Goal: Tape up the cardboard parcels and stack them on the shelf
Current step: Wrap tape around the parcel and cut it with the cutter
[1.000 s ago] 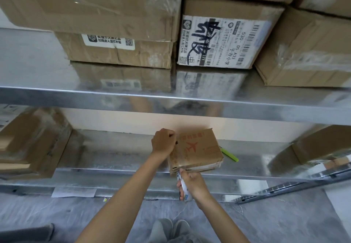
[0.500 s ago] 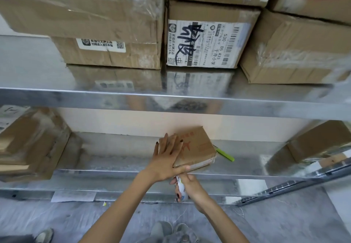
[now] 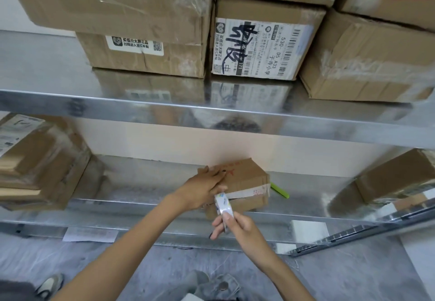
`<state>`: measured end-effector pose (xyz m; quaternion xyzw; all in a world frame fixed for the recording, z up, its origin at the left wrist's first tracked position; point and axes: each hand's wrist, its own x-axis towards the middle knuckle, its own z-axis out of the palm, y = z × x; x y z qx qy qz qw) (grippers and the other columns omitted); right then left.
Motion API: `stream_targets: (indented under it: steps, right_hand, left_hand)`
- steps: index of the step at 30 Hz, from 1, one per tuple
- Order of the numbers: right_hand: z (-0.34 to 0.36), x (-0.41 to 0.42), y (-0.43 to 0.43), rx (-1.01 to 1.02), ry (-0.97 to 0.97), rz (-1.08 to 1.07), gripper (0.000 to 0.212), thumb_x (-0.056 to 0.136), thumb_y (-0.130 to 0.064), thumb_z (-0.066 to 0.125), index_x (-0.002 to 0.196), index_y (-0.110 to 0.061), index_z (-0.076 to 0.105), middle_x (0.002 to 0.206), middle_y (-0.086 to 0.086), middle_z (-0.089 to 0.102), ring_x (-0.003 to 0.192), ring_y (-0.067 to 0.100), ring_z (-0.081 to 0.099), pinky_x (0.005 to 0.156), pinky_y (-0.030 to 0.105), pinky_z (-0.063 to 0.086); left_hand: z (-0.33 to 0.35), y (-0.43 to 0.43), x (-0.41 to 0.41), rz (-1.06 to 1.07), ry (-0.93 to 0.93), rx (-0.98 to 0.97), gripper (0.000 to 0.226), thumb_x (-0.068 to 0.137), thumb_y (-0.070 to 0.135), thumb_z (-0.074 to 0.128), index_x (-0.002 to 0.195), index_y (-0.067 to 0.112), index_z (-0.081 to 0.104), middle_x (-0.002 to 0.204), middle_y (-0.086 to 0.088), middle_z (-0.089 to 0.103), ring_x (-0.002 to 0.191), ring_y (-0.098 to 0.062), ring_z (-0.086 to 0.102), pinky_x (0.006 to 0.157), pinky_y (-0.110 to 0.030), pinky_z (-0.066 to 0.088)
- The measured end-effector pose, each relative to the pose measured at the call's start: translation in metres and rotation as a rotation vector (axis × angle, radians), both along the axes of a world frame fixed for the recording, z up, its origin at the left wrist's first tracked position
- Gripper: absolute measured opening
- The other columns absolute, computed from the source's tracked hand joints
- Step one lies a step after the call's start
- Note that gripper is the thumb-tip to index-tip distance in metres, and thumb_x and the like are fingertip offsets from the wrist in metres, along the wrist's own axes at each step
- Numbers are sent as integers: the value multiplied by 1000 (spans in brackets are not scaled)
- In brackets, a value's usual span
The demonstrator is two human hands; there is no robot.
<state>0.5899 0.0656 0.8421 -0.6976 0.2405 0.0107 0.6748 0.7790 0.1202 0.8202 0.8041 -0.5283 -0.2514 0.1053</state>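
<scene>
One small cardboard parcel [image 3: 247,180] lies on the lower shelf board [image 3: 141,183], at six o'clock from the centre of the view and near the board's front lip. It is a squat, rectangular box of plain brown corrugated card with faint red print on top. One pale strip of tape crosses the seam on its front face. Its long axis runs roughly nine to three o'clock, the right end swung slightly toward two.

Two bare hands are in view. The left hand [image 3: 202,187] lies flat on the parcel's top at its nine o'clock end, fingers straight and together. The right hand [image 3: 237,226], at six o'clock from the parcel, pinches one small white-and-blue object [image 3: 223,203] between thumb and curled fingers. Its upper end meets the parcel's front face; what it is cannot be told.

One slim green pen [image 3: 280,190] lies just beside the parcel at three o'clock, pointing toward four.

Both boards are shiny, mirror-like sheet metal. The upper shelf board [image 3: 70,103] carries six larger cartons [image 3: 113,1], several wrapped in clear film, and three show white printed labels. On the lower board, one stack of flat cartons [image 3: 35,164] sits at nine o'clock and one brown carton [image 3: 395,178] at three.
</scene>
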Motion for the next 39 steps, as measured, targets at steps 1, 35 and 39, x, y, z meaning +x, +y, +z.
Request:
stream_targets:
  steps: [1,35,39]
  right_hand:
    - [6,2,0,-7,-26,2,37,102,-26,35,87,-9,64,70,4,72,77,10,64,86,23,45]
    - [-30,38,30,-50,236,-274,68,100,-40,38,47,-3,60,32,3,49,30,13,48,41,20,45]
    - [-24,44,26,-32,247,-253,66,100,-41,38,50,-3,60,33,3,49,30,13,47,41,18,44]
  left_hand:
    - [1,1,3,11,55,-25,54,102,46,32,152,26,24,161,5,14,147,-26,13,117,-38,20]
    - [25,-13,48,215,432,2,38,100,46,42,109,22,69,97,5,69,88,-16,60,76,-28,44]
    - [5,-6,28,279,24,-213,26,99,42,46,93,27,66,88,12,65,84,-10,57,66,-26,41]
